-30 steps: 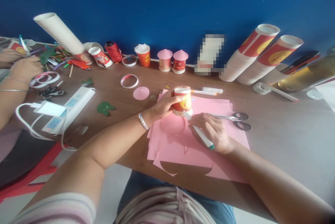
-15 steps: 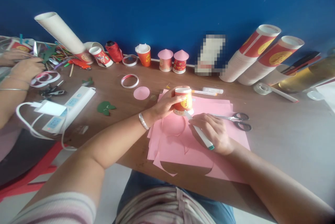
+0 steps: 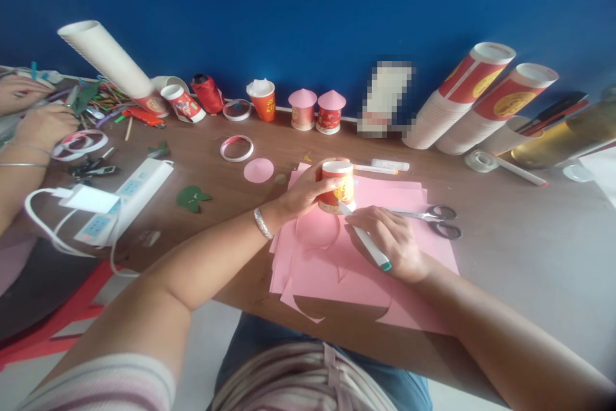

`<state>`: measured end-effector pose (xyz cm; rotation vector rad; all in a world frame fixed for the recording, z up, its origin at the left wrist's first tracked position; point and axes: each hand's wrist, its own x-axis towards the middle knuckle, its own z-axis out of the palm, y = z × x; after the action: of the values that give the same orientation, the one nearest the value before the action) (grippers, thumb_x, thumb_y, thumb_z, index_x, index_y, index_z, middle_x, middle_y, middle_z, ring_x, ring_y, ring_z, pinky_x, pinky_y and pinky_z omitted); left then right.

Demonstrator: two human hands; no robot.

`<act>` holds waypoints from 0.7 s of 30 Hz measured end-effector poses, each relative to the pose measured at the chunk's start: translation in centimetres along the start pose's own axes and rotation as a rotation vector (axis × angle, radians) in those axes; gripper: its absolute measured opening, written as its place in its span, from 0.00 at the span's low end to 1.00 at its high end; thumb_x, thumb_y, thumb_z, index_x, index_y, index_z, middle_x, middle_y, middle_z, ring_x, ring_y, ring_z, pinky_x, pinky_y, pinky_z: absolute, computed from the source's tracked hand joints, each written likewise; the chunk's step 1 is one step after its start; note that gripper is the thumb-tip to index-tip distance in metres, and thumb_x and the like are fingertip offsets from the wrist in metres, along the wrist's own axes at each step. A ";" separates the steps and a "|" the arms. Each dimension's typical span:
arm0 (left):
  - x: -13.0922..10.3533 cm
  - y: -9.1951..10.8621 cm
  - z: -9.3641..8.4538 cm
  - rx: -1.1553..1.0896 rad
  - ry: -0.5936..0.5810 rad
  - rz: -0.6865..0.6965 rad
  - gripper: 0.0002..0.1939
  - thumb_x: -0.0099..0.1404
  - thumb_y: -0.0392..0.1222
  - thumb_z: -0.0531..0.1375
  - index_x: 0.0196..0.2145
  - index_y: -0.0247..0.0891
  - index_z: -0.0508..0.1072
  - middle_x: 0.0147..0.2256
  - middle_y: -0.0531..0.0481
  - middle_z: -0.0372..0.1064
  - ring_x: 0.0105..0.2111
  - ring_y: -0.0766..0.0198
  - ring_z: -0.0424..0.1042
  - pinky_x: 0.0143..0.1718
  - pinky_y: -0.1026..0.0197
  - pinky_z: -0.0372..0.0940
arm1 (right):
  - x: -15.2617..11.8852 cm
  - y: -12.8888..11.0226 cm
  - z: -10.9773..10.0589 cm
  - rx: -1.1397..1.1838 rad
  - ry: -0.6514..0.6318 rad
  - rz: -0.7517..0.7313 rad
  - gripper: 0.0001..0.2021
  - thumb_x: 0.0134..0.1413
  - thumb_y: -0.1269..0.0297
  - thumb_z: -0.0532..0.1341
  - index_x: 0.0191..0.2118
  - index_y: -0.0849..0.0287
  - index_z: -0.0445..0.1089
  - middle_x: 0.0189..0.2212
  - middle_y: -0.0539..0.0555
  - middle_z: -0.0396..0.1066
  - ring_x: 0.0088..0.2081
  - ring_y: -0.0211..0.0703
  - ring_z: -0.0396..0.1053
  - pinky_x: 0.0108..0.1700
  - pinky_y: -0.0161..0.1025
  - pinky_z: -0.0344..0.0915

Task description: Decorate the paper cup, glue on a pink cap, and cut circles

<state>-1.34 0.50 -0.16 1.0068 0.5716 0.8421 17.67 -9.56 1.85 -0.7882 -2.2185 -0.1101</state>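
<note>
In the head view, my left hand (image 3: 310, 192) wraps round a red paper cup (image 3: 333, 196) with a gold print and keeps it upright over the pink paper sheets (image 3: 320, 273). My right hand (image 3: 389, 241) grips a white utility knife (image 3: 369, 247) with a green end. Its pale blade rests against the lower part of the cup, near the base. A round outline is drawn on the top sheet, below the cup. Black-handled scissors (image 3: 440, 213) lie on the paper beside my right hand.
Two cups with pink cone roofs (image 3: 303, 108) stand by the blue wall. Stacked paper cups (image 3: 445, 103) lean at the right. A power strip (image 3: 128, 196) with a charger lies at the left, near a co-worker's hands (image 3: 45, 129). A pink disc (image 3: 258, 170) lies behind my left arm.
The view has shifted slightly. My left hand still holds the cup, and the blade at its base has barely moved. The co-worker's hands at the left have moved a little.
</note>
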 end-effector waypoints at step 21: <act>0.1 -0.2 -0.4 0.008 -0.033 0.029 0.23 0.60 0.43 0.70 0.52 0.37 0.75 0.48 0.43 0.76 0.49 0.52 0.75 0.49 0.52 0.69 | -0.4 -0.4 0.5 -0.034 0.047 0.068 0.13 0.65 0.78 0.58 0.51 0.59 0.69 0.34 0.55 0.77 0.31 0.42 0.76 0.32 0.38 0.72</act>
<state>-1.52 0.74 -0.53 1.0363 0.5337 0.8477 17.31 -9.87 1.28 -0.8701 -2.1487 -0.1325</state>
